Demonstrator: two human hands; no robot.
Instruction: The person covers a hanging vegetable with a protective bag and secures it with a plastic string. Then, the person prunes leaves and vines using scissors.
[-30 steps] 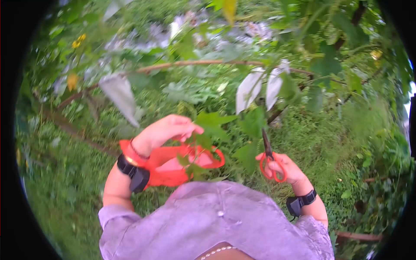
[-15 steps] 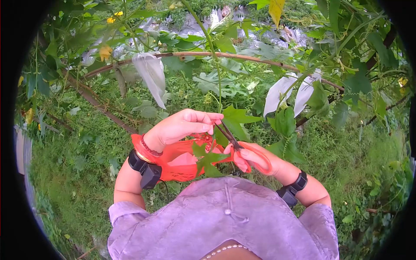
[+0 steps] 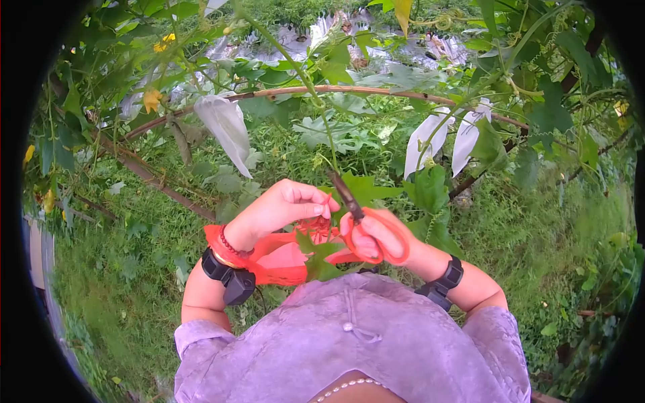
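Right hand (image 3: 390, 233) grips scissors (image 3: 346, 195), a leaf (image 3: 373, 191) behind them. Left hand's (image 3: 272, 209) hold: cannot tell; stem (image 3: 308, 86) above, red bag (image 3: 282, 275) below.

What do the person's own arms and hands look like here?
Left hand and right hand are ungloved. The left wrist wears a dark red beaded bracelet and a gold-toned bangle. Each forearm carries a black strap with a boxy black device. The sleeves are short, pale purple.

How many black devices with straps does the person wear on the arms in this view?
2: the first black device is strapped just behind the left hand; the second black device, just behind the right hand, which holds scissors. None seems hidden.
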